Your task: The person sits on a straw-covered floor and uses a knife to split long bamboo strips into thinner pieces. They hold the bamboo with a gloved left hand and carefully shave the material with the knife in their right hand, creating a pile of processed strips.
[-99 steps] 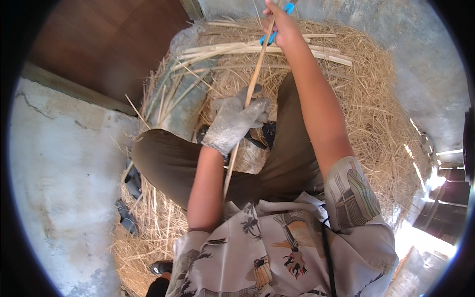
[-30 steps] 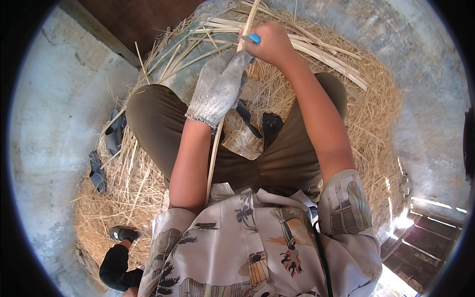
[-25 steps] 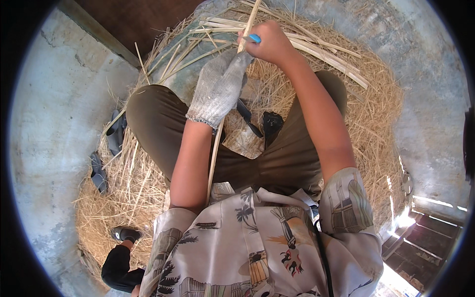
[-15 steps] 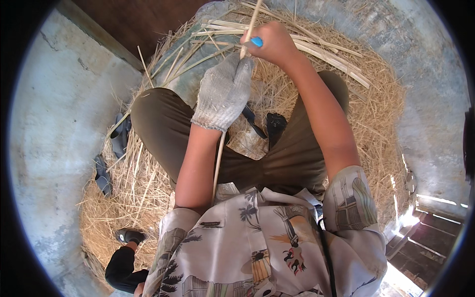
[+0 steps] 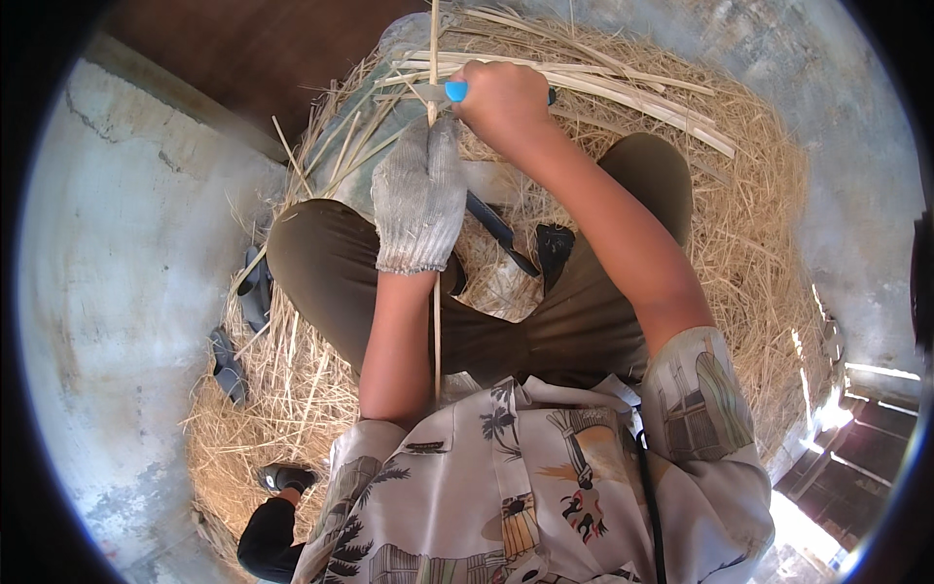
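My left hand (image 5: 420,200), in a grey knitted glove, is closed round a long pale strip (image 5: 434,44), likely split bamboo or cane. The strip runs upright from the top edge, through the glove and down beneath my left forearm. Just beyond the gloved fingertips, my right hand (image 5: 506,105) is bare and wrapped round the blue handle of a knife (image 5: 456,91). Its short metal blade points left and lies across the strip; how deep the edge sits cannot be made out. My right palm hides most of the handle.
Several pale strips (image 5: 671,117) lie across the straw-like shavings (image 5: 739,214) beyond my hands. Between my crossed legs rests a long dark tool (image 5: 501,229). Dark sandals (image 5: 229,365) stand at left, near another person's shoe (image 5: 286,477). Worn walls (image 5: 126,243) enclose the spot.
Both hands have shifted left in view, and the strip now stands more upright. The knife has moved left with my right hand, its blade still at the strip.
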Motion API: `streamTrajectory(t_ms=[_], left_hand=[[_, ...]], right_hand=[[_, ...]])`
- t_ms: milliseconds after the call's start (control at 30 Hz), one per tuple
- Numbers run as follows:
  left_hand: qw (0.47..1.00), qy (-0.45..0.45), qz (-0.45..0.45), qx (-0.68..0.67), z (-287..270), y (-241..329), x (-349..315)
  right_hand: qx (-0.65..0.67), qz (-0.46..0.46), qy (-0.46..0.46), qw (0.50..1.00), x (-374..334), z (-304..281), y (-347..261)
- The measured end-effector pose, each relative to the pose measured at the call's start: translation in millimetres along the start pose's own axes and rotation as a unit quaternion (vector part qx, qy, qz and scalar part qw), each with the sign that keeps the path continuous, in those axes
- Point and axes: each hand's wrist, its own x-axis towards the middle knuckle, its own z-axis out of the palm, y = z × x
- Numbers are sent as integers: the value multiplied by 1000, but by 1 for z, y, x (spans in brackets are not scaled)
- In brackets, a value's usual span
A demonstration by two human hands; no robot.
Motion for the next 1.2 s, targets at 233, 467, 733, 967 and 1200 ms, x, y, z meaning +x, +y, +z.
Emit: streamTrajectory(t_ms=[233,467,733,967,1200], left_hand=[[999,-21,-36,-5,-2,11,-2],[989,-100,-94,-62,-8,38,-12],[976,-147,-75,-142,10,34,-17],[868,-161,-251,-398,-7,24,1],[874,-119,-254,-397,-13,16,3]], right_hand=[[19,23,6,1000,0,-1,0],[28,169,-26,985,27,-34,12],[49,94,96,990,24,-37,79],[49,-22,-24,998,16,-35,45],[77,-121,7,990,7,-17,22]])
